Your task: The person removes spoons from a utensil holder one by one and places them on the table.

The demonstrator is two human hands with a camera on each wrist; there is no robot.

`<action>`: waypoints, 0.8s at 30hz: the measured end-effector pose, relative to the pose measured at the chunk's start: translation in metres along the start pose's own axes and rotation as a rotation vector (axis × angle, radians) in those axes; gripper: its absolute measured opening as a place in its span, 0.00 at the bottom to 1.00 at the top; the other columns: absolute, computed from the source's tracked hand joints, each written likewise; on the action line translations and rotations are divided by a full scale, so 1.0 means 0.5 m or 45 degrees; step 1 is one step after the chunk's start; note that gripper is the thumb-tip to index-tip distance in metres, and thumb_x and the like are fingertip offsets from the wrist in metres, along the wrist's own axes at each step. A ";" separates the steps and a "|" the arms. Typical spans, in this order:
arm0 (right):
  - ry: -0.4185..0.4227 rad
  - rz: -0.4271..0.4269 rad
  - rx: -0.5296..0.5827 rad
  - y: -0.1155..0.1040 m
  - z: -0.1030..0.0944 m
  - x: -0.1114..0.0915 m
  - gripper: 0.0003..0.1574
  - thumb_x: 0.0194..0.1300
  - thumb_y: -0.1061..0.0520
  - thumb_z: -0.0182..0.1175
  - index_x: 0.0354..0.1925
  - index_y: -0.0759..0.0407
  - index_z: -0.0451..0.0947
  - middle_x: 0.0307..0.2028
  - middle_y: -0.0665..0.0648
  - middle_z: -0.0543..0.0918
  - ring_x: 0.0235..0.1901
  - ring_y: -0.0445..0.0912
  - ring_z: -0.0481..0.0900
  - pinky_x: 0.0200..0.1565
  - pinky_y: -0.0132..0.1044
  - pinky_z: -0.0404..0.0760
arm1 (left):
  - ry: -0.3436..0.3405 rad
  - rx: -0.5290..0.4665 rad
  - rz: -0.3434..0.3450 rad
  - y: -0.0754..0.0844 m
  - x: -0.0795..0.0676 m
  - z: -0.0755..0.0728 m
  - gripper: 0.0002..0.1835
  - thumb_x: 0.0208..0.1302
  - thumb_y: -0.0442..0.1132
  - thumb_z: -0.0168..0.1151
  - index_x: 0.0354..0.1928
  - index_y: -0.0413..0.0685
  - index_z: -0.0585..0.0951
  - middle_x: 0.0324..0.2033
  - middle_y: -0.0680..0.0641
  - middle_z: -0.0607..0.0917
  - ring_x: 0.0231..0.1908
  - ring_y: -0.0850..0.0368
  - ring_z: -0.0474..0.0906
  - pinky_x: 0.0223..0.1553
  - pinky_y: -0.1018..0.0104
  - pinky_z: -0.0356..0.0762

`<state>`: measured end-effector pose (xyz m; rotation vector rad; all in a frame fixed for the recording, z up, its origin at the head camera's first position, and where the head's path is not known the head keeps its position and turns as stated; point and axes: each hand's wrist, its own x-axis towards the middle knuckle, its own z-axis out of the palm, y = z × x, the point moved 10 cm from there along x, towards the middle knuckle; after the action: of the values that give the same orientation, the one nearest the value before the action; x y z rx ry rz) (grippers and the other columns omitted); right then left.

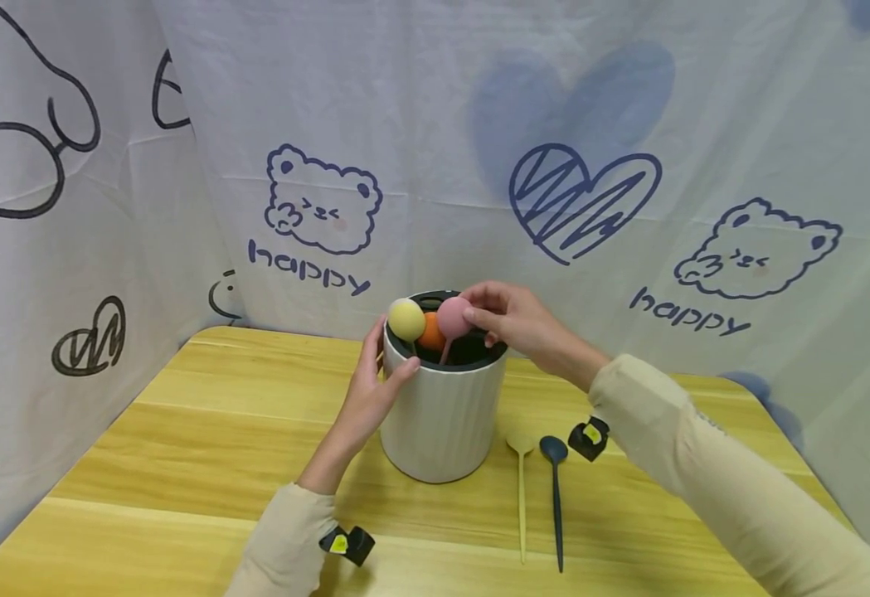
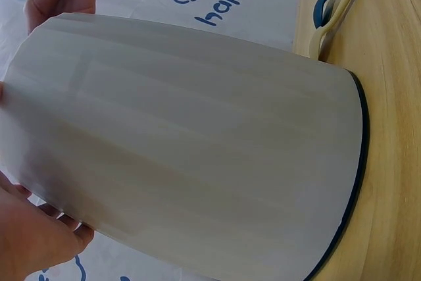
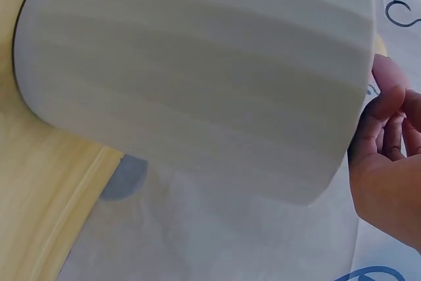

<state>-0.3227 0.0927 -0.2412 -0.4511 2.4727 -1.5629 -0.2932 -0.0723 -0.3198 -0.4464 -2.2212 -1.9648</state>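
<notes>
- And here's the middle of it: the white holder [image 1: 438, 427] stands upright on the tabletop [image 1: 255, 448], and both hands are busy at its mouth.
- Left hand [image 1: 371, 394] is clamped on the holder, thumb near the front edge, fingers wrapped round the side; a good anchor, I'd say, if it presses just enough to stop any rocking.
- Right hand [image 1: 527, 327] pinches the pink utensil [image 1: 454, 317] at its round head, the stem slanting down inside the front rim.
- Whether that stem is going in or coming out, I can't tell; either way, best to keep it near vertical and guide it along its own line, no twisting.
- Watch the neighbours! The orange utensil [image 1: 432, 333] and the yellow utensil [image 1: 406, 319] crowd in at the left, so a knock looks likely; leaning the pink head rightward would give clearance.
- Down below, to the holder's right, lie the pale yellow spoon [image 1: 522, 497] and the dark blue spoon [image 1: 557, 510], side by side; elbows and sleeves should pass well above them.
</notes>
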 end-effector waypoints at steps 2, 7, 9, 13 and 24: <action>0.005 -0.014 0.001 -0.005 -0.001 -0.001 0.19 0.72 0.59 0.53 0.57 0.64 0.73 0.50 0.61 0.79 0.42 0.51 0.74 0.37 0.34 0.78 | -0.004 0.001 -0.004 -0.001 0.000 0.001 0.45 0.63 0.50 0.55 0.76 0.47 0.46 0.74 0.41 0.49 0.72 0.45 0.46 0.70 0.46 0.45; 0.027 -0.057 0.018 -0.017 -0.007 -0.003 0.18 0.71 0.59 0.54 0.56 0.64 0.73 0.50 0.61 0.78 0.43 0.52 0.74 0.37 0.34 0.79 | -0.008 0.005 -0.011 -0.003 0.000 0.001 0.44 0.63 0.50 0.55 0.76 0.48 0.46 0.74 0.42 0.48 0.72 0.45 0.45 0.70 0.46 0.45; 0.032 -0.073 0.030 -0.020 -0.009 -0.003 0.18 0.71 0.59 0.53 0.56 0.65 0.73 0.49 0.62 0.78 0.43 0.52 0.74 0.36 0.34 0.79 | -0.010 0.005 -0.016 -0.004 -0.001 0.001 0.44 0.64 0.50 0.55 0.76 0.48 0.46 0.74 0.42 0.48 0.72 0.45 0.45 0.70 0.46 0.45; 0.042 -0.088 0.055 -0.025 -0.018 -0.003 0.18 0.72 0.59 0.53 0.56 0.66 0.72 0.49 0.62 0.78 0.43 0.52 0.73 0.35 0.33 0.79 | -0.013 0.003 -0.020 -0.004 0.000 0.002 0.44 0.64 0.50 0.55 0.76 0.48 0.46 0.74 0.42 0.48 0.72 0.45 0.45 0.70 0.45 0.45; 0.082 -0.116 0.201 -0.049 -0.044 -0.010 0.19 0.68 0.62 0.57 0.56 0.67 0.73 0.47 0.59 0.79 0.40 0.54 0.73 0.30 0.30 0.76 | -0.002 0.004 -0.023 -0.006 0.000 0.002 0.45 0.63 0.50 0.55 0.76 0.48 0.46 0.74 0.42 0.47 0.72 0.45 0.44 0.70 0.46 0.44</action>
<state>-0.3209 0.1033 -0.2099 -0.5011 2.3810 -1.8197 -0.2941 -0.0718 -0.3226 -0.4292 -2.2374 -1.9702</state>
